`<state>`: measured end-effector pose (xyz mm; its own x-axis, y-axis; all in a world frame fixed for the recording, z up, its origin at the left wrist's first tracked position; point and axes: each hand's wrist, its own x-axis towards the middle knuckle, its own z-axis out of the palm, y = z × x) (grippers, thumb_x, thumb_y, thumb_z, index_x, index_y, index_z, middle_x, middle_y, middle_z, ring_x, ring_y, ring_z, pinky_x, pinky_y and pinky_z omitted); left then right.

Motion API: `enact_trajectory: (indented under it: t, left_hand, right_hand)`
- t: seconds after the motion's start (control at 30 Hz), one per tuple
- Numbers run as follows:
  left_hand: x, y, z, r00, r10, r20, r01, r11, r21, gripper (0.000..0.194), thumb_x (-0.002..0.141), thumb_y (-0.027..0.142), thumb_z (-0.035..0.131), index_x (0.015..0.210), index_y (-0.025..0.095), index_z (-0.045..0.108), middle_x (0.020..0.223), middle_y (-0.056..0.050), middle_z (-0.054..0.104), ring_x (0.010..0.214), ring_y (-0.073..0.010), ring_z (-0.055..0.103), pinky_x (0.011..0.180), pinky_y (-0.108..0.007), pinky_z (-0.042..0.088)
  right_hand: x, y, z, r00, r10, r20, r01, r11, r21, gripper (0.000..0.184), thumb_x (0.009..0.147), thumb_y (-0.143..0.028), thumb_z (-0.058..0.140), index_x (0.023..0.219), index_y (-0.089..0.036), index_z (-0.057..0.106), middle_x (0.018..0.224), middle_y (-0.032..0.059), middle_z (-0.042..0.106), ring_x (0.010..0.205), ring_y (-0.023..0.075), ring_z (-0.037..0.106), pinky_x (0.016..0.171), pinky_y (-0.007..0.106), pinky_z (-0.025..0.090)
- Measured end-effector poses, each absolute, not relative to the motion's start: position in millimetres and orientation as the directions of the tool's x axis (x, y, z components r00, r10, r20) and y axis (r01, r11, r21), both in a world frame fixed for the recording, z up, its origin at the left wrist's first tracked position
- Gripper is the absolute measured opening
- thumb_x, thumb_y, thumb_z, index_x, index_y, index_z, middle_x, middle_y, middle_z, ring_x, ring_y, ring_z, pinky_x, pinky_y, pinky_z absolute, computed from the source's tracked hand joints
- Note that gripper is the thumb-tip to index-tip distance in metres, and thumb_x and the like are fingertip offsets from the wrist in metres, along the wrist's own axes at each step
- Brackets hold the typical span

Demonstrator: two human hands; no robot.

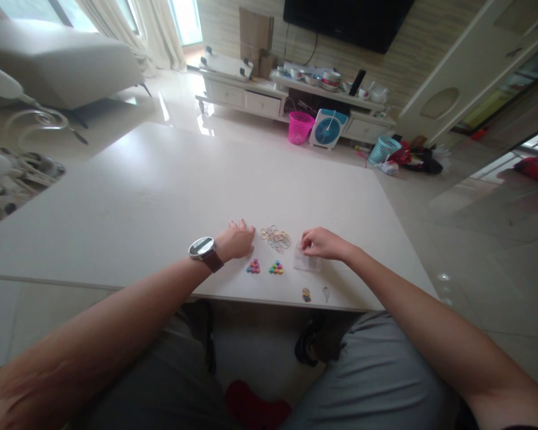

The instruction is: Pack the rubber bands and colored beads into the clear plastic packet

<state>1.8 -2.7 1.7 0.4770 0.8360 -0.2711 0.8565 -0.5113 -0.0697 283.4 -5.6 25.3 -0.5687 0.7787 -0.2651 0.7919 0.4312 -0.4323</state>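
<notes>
My left hand [237,240] rests on the white table with its fingers stretched out, just left of a loose pile of pale elastic bands [275,237]. Over a small clear plastic box [308,261], my right hand [319,243] has its fingers pinched together; what they hold, if anything, is too small to make out. Nearer to me sit two small clusters of colourful pieces, one mostly pink and blue [253,267], the other green and yellow [276,268]. By the front edge lie a yellow-and-blue cartoon figure [306,294] and a small silvery piece [326,293].
The white table [170,191] spreads out ahead, its front edge close to my legs. Beyond it stand a pink basket [300,128], a blue fan [328,128] and a light blue basket [384,149] before a TV cabinet [262,103]. A chair [0,80] is at the left.
</notes>
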Motion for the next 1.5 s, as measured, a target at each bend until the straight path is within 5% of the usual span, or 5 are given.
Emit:
enact_trajectory:
  t: [0.67, 1.13, 1.5]
  left_hand:
    - [2, -2, 1, 0.495, 0.83, -0.256, 0.834, -0.537, -0.127, 0.052, 0.088, 0.032, 0.053, 0.128, -0.001, 0.049, 0.137, -0.036, 0.046, 0.123, -0.0413, 0.054, 0.101, -0.053, 0.039]
    - [3, -3, 2, 0.486, 0.834, -0.262, 0.838, -0.53, -0.131, 0.053, 0.088, 0.033, 0.052, 0.129, 0.0, 0.049, 0.138, -0.037, 0.045, 0.12, -0.042, 0.056, 0.1, -0.054, 0.039]
    - [2, -3, 0, 0.487, 0.84, -0.242, 0.849, -0.52, -0.095, 0.052, 0.087, 0.032, 0.053, 0.128, 0.0, 0.049, 0.138, -0.036, 0.045, 0.121, -0.041, 0.055, 0.102, -0.055, 0.037]
  right_hand:
    - [263, -21, 40, -0.621, 0.694, -0.364, 0.776, 0.479, -0.409, 0.003, 0.068, -0.014, 0.072, 0.065, -0.015, 0.073, 0.077, 0.0018, 0.069, 0.063, 0.0103, 0.057, 0.057, 0.021, 0.037]
    - [286, -5, 47, -0.519, 0.831, -0.2, 0.831, 0.437, -0.343, 0.007, 0.071, -0.015, 0.068, 0.071, -0.017, 0.075, 0.081, 0.0018, 0.071, 0.07, 0.0129, 0.06, 0.063, 0.022, 0.041]
    - [279, -9, 29, -0.572, 0.765, -0.297, 0.807, 0.461, -0.369, 0.007, 0.071, -0.015, 0.069, 0.072, -0.017, 0.076, 0.084, 0.002, 0.072, 0.07, 0.0122, 0.06, 0.061, 0.021, 0.039]
